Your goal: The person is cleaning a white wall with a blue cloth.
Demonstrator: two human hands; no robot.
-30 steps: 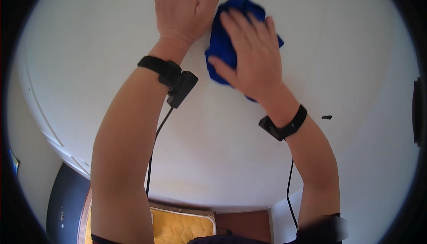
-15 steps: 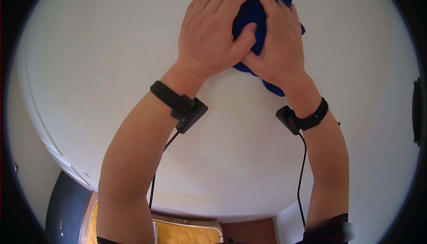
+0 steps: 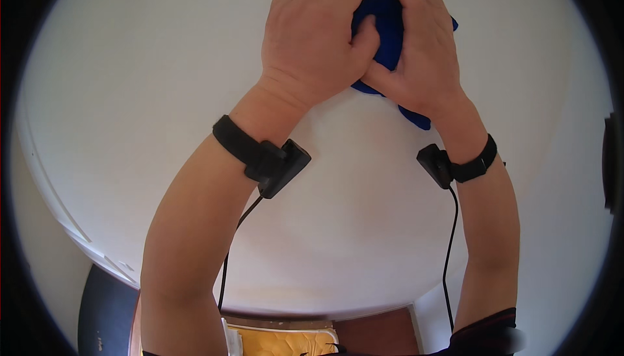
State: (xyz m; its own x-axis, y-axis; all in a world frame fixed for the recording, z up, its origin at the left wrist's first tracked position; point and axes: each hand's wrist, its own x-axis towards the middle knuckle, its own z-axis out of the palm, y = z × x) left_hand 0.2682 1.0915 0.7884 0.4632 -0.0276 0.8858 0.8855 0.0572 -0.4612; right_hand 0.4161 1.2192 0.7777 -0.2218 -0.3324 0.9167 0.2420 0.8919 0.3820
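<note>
A bunched blue cloth (image 3: 388, 34) lies against a broad white surface, near the top edge of the view. My left hand (image 3: 315, 38) is at its left side, thumb and index finger closing on the cloth and the other fingers bent over beside it. From the right, my right hand (image 3: 430, 50) presses on the cloth, its fingers pointing up and its thumb reaching under the left thumb. Folds of blue stick out past the right fingers and hang below the right palm. Some fingertips are cut off or hidden by the cloth.
Each wrist wears a black strap with a small black device, the left device (image 3: 286, 167) and right device (image 3: 434, 164) trailing cables. The white surface (image 3: 351, 226) spreads all around. Below are a yellow quilted mattress (image 3: 286, 342), a brown panel (image 3: 377, 333) and a dark panel (image 3: 107, 310).
Both hands have shifted slightly up and to the right together with the blue cloth, so its top now meets the picture's edge. The grip looks the same.
</note>
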